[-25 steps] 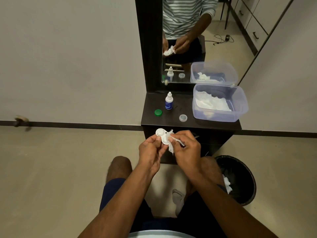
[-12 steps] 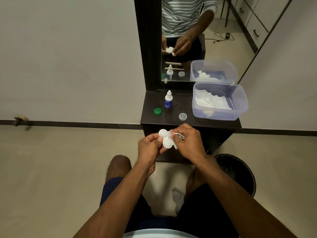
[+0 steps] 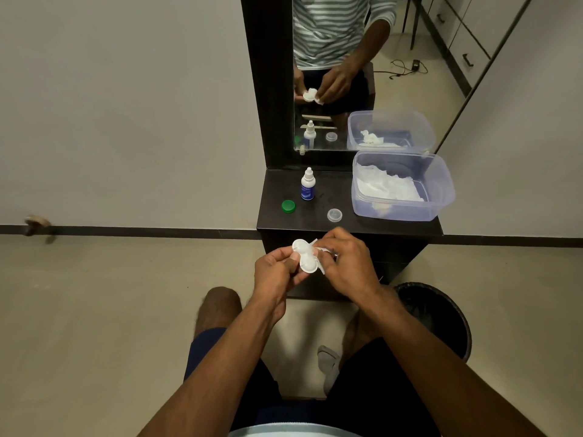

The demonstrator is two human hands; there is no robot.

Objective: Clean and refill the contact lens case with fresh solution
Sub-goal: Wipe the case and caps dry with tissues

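Observation:
My left hand [image 3: 275, 270] pinches a white two-well contact lens case [image 3: 305, 258] in front of the dark shelf. My right hand [image 3: 345, 264] holds a small white tissue [image 3: 320, 251] pressed against the case's right side. Both wells show without caps. On the shelf stand a small solution bottle [image 3: 308, 185] with a blue label, a green cap [image 3: 288, 206] and a clear cap [image 3: 334, 215].
A clear plastic tub [image 3: 441, 197] with white tissues sits on the right of the dark shelf [image 3: 274, 220]. A mirror [image 3: 391, 58] rises behind it. A black bin [image 3: 441, 313] stands on the floor to the right of my knees.
The case has turned in my left hand, so its wells now stand one above the other. My right hand with the tissue shifted closer against the case.

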